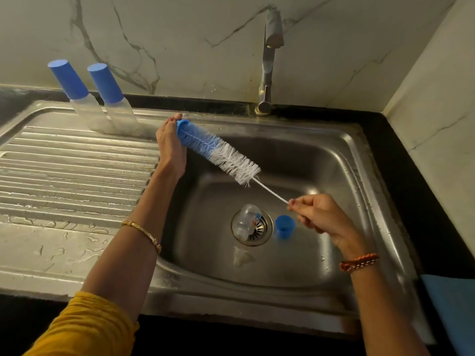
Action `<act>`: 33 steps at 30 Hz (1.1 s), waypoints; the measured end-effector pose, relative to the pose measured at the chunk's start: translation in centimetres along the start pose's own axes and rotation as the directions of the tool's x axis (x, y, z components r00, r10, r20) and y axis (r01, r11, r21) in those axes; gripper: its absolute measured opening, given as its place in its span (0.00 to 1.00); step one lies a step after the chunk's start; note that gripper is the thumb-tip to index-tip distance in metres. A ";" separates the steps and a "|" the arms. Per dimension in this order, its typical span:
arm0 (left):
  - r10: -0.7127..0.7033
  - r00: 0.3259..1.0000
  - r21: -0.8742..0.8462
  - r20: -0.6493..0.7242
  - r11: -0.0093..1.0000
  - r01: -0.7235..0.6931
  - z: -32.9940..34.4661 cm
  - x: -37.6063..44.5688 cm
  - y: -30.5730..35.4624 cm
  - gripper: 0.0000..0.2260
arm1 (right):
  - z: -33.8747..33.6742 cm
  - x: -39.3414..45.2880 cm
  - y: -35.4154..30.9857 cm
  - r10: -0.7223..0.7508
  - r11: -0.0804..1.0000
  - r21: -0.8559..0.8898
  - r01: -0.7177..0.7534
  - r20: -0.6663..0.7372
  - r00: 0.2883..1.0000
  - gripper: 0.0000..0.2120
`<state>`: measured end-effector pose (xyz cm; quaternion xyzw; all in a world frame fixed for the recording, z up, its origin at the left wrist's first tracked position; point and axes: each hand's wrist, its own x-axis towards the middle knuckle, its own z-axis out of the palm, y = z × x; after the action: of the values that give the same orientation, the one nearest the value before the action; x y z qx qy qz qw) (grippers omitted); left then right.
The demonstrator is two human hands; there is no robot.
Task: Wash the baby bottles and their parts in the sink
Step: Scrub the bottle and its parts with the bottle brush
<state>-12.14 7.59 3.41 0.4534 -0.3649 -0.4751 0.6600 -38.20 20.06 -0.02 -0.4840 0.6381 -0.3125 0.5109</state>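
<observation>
A long bottle brush (pixel 226 156) with blue and white bristles hangs slantwise over the steel sink (pixel 354 160). My left hand (pixel 171 145) grips its blue bristle end near the sink's left rim. My right hand (pixel 317 213) pinches the twisted wire handle over the basin. A clear baby bottle (pixel 248 218) lies on the drain. A blue cap (pixel 284 226) sits beside it to the right. A clear teat (pixel 241 256) lies on the basin floor in front of the drain. Two capped bottles (pixel 84 98) (pixel 115 101) stand at the back of the drainboard.
The tap (pixel 268 62) rises behind the sink with no water running. The ribbed drainboard (pixel 72 170) on the left is wet with droplets. A black counter (pixel 411 181) borders the sink on the right, with a blue cloth (pixel 452 304) at the lower right.
</observation>
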 end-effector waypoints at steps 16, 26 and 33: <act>-0.031 0.995 -0.045 -0.095 0.999 0.027 0.0 1.7 0.2 0.09 | -2.0 -0.4 0.1 -0.106 0.974 -0.219 0.055 -0.225 0.969 0.27; -0.117 0.977 -0.206 -0.176 0.975 0.080 0.2 2.9 -0.1 0.11 | -4.0 -0.7 0.5 0.179 0.983 0.068 -0.170 -0.165 0.970 0.25; -0.376 0.925 0.158 -0.056 0.911 0.380 0.1 0.1 -5.4 0.16 | -4.1 -0.2 1.7 0.047 0.999 0.021 -0.042 -0.349 0.936 0.23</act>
<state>-13.80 6.75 -1.71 0.5747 -0.3004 -0.5561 0.5199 -42.65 20.41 -0.32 -0.4028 0.7273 -0.3862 0.3995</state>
